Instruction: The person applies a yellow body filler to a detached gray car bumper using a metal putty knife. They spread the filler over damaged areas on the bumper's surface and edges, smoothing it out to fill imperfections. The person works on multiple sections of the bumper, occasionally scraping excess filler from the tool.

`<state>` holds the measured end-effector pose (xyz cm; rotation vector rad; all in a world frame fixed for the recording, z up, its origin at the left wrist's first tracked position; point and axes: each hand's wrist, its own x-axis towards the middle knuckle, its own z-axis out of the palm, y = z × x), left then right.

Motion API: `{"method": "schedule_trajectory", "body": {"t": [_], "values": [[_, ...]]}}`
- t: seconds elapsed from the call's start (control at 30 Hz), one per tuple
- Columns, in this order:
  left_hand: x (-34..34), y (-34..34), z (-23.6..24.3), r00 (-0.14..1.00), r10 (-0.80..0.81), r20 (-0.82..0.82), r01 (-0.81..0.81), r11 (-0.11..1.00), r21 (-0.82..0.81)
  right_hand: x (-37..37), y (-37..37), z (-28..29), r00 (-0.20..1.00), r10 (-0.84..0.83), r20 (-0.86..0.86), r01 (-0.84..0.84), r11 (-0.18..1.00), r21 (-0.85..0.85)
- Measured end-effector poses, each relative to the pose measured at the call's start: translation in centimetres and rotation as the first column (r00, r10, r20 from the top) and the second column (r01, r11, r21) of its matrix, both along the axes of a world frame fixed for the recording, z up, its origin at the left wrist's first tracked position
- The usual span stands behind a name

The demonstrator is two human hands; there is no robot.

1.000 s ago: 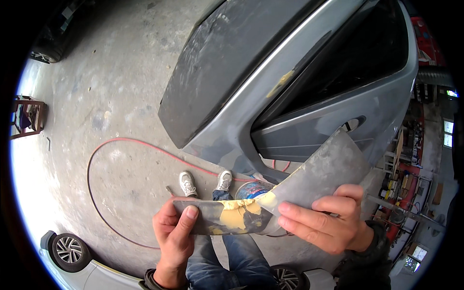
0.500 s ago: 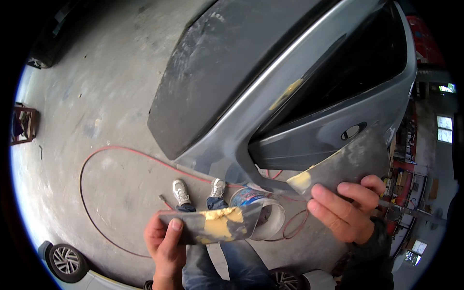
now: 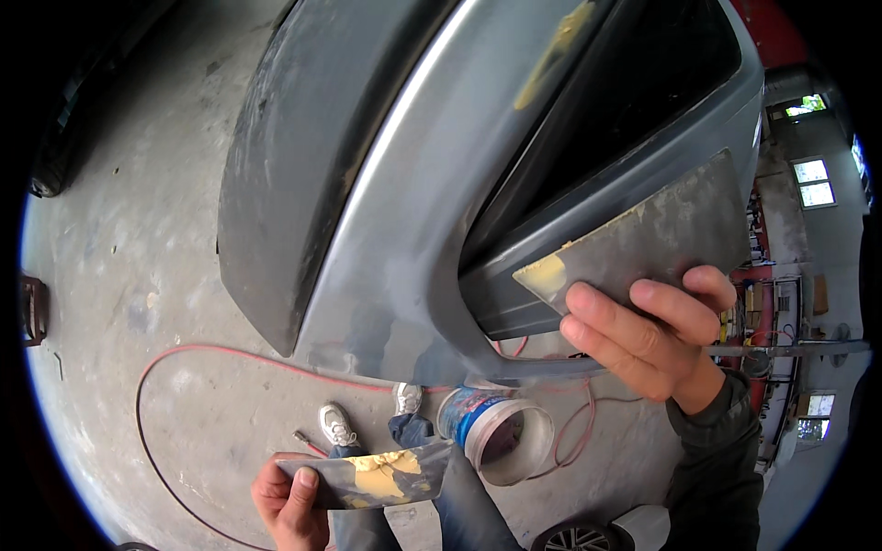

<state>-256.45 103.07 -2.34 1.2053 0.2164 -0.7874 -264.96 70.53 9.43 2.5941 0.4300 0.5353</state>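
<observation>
My left hand [image 3: 292, 505] grips one end of a flat grey putty board [image 3: 333, 489], a thin plate. Soft yellow putty [image 3: 381, 479] is heaped along its upper edge and smeared over its middle. My right hand [image 3: 648, 335] is closed on a wide grey putty spreader [image 3: 657, 225]. Some yellow putty coats the spreader's left corner, with a thin line along its upper edge. Beyond it, a grey car body [image 3: 404, 211] carries a streak of yellow putty [image 3: 554, 57] on the pillar beside the dark window opening. The spreader overlaps the lower body in view; contact cannot be made out.
An open bucket [image 3: 478, 418] lies tipped on the concrete floor [image 3: 175, 266] near my feet. A red hose [image 3: 248, 361] loops across the floor. At the bottom edge a car wheel [image 3: 577, 537] shows; shelving [image 3: 761, 303] lines the right side.
The view has shifted toward the car, which fills more of it. My right hand and the spreader sit higher, farther up against the body. The left hand's board appears lower. Both grips are unchanged.
</observation>
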Motion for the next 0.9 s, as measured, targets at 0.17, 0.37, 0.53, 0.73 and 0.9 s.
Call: {"method": "schedule_trajectory", "body": {"t": [0.17,0.37,0.53,0.73,0.9], "values": [[-0.3,0.0,-0.3,1.0,0.013,-0.017,-0.013,1.0,0.014,0.3,0.0,0.1,1.0,0.011,0.002,-0.011,1.0,0.022],[-0.1,-0.3,-0.2,1.0,-0.005,-0.004,0.005,1.0,0.015,1.2,0.2,0.0,0.999,0.016,0.044,-0.019,0.997,0.071],[-0.3,-0.1,-0.2,1.0,0.0,-0.016,0.0,1.0,0.014,1.3,0.4,-0.1,1.0,0.0,0.029,-0.003,0.995,0.105],[-0.4,-0.4,-0.1,1.0,0.01,-0.025,-0.009,1.0,0.025,1.3,0.5,-0.2,1.0,-0.003,0.024,0.001,0.993,0.116],[-0.6,-0.5,-0.2,0.999,0.022,-0.04,-0.021,0.999,0.025,1.5,0.6,-0.3,1.0,-0.006,0.021,0.004,0.994,0.108]]}}
